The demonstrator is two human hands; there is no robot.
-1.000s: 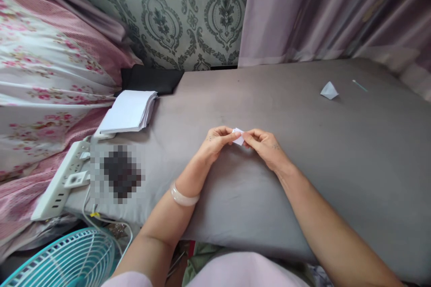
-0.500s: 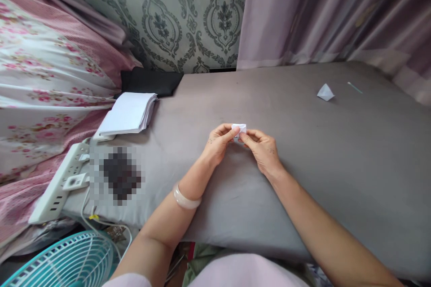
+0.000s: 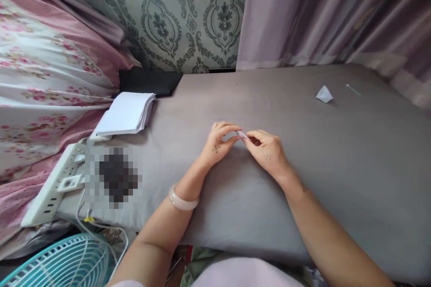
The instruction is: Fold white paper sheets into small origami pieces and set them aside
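A small folded piece of white paper (image 3: 243, 135) is pinched between my two hands over the middle of the grey-covered surface, seen nearly edge-on. My left hand (image 3: 220, 141) grips its left end between thumb and fingertips. On the other end, the thumb and curled fingers of my right hand (image 3: 266, 148) close on the paper. Fingers hide part of it. Farther off to the right, a folded white paper shape (image 3: 324, 94) with a pointed top stands on the cover.
A thick stack of white paper (image 3: 126, 113) lies at the left, with a black folded item (image 3: 151, 81) behind it. A power strip (image 3: 54, 184) with cables and a teal fan (image 3: 63, 262) are near the left edge. A thin stick (image 3: 353, 90) lies far right.
The folded paper has turned from showing its flat face to nearly edge-on. My hands have shifted slightly apart, and my left fingers have straightened over its top.
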